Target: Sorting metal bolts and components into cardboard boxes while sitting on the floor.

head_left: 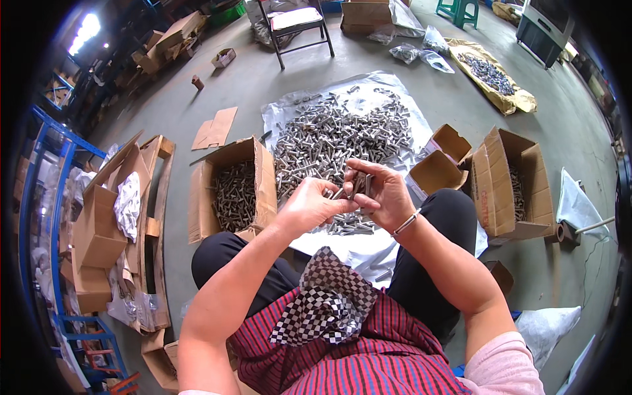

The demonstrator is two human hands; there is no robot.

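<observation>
A folding chair (297, 25) with a pale seat is seen at the top, on the grey concrete floor (243, 85). A green stool (459, 9) is placed further right. A yellow sack (497, 79) with metal parts on it is spread on the floor. Flat cardboard pieces (215, 128) are laid near a wooden pallet (158, 224). A blue metal rack (46, 224) is seen at the left edge. Clear plastic bags (421, 49) are scattered near the sack.
</observation>
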